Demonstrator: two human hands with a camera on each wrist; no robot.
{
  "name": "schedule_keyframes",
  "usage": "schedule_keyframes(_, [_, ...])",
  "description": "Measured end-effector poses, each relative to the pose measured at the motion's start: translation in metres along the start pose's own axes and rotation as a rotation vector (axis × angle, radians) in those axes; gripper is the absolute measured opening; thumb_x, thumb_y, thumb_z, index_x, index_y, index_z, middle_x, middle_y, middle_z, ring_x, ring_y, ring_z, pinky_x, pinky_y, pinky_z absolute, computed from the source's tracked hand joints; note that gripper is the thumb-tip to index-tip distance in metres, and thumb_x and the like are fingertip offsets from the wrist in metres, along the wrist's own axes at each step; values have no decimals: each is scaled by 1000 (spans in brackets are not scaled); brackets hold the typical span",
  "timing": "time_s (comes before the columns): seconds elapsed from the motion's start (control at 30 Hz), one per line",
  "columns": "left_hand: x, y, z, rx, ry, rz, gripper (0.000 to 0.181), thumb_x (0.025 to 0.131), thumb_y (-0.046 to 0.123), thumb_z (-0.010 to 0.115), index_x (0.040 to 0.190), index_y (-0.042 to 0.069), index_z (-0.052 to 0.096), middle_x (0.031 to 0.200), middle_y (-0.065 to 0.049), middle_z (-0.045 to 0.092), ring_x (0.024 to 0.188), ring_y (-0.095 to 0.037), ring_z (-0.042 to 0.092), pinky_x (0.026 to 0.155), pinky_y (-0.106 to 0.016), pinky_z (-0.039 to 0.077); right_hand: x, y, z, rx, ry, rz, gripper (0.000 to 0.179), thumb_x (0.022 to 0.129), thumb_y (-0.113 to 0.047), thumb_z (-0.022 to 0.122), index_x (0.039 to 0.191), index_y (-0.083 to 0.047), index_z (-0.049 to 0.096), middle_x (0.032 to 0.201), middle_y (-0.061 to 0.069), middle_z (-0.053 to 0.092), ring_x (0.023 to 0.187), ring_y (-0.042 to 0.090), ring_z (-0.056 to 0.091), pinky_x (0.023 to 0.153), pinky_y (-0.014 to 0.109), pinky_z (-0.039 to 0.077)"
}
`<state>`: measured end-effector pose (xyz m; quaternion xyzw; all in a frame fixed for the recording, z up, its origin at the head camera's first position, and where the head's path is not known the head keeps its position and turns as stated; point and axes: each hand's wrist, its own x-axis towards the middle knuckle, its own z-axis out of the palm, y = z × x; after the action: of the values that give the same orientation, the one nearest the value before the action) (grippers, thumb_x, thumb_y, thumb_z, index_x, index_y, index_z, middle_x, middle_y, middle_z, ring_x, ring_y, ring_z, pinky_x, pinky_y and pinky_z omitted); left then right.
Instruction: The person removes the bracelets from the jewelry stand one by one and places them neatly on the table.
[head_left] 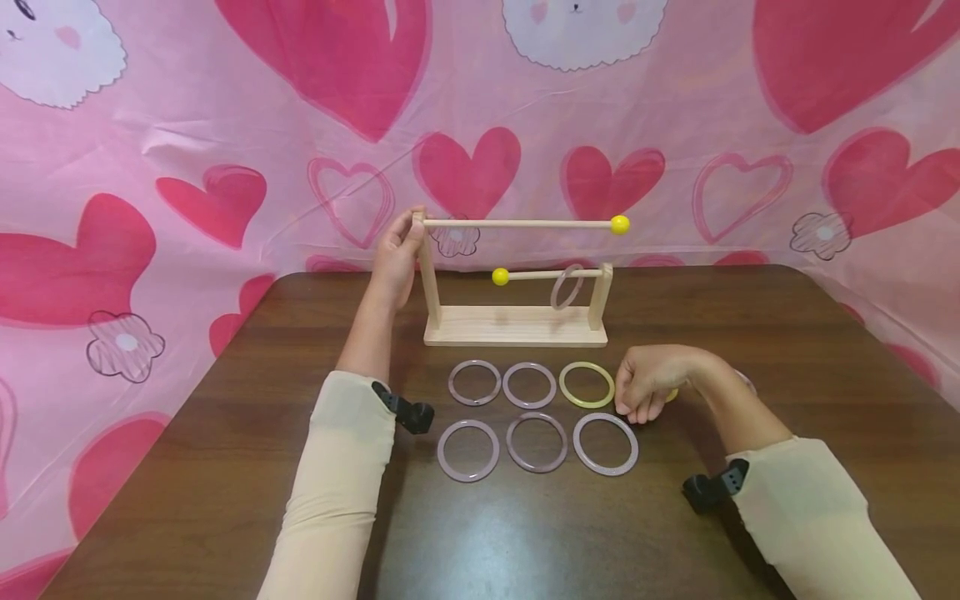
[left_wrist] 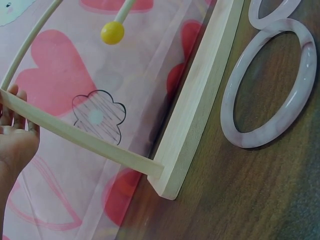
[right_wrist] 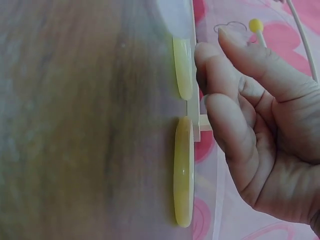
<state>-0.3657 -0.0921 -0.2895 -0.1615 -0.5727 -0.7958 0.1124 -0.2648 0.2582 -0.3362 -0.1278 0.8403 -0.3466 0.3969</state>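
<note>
My left hand (head_left: 396,254) grips the top of the tall post of a wooden two-rod stand (head_left: 517,337), thumb in front and fingers behind. A pale purple bangle (head_left: 556,293) hangs on the stand's lower rod. My right hand (head_left: 656,379) is over the table beside a yellow bangle (head_left: 587,364), its fingers loosely curled with nothing between them. Another yellow bangle (head_left: 672,395) lies mostly hidden behind that hand; the right wrist view shows a yellow bangle (right_wrist: 183,172) edge-on next to the fingers. Several purple bangles (head_left: 441,450) lie in two rows before the stand.
Yellow balls cap the upper rod (head_left: 619,224) and the lower rod (head_left: 500,277). A pale bangle (head_left: 745,380) shows partly behind my right wrist. The brown wooden table (head_left: 225,467) meets a pink heart-print cloth (head_left: 285,125) at the back.
</note>
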Motion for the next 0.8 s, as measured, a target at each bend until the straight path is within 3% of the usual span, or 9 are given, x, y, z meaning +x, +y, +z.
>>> schedule_keyframes(0.2, [0,0,-1,-5,1,0,33,96,7,43,127,-7,43,97,4,55,101,-20,47,89,-24,37,1,-2,-2,7,12,1,6,78,0,64,79,4,67,66,9,65,58,12,63,54,25,52])
schedule_keyframes(0.4, [0,0,0,-15,3,15,34,96,5,43,126,-10,41,96,3,56,101,-23,47,97,-34,33,0,-3,-3,12,31,-6,7,77,-1,65,81,5,67,67,9,65,58,12,63,54,25,52])
schedule_keyframes(0.63, [0,0,0,-9,13,10,23,96,8,46,117,1,53,94,3,56,100,-24,48,87,-23,38,-1,-8,-4,-20,73,-20,9,77,-2,65,82,5,68,67,8,66,58,12,62,56,26,52])
schedule_keyframes(0.8, [-1,0,1,-19,20,10,27,96,5,45,121,-4,49,93,4,57,97,-20,49,85,-22,38,0,-11,-5,-21,106,-28,10,77,-2,64,82,6,68,67,9,65,60,14,62,58,29,53])
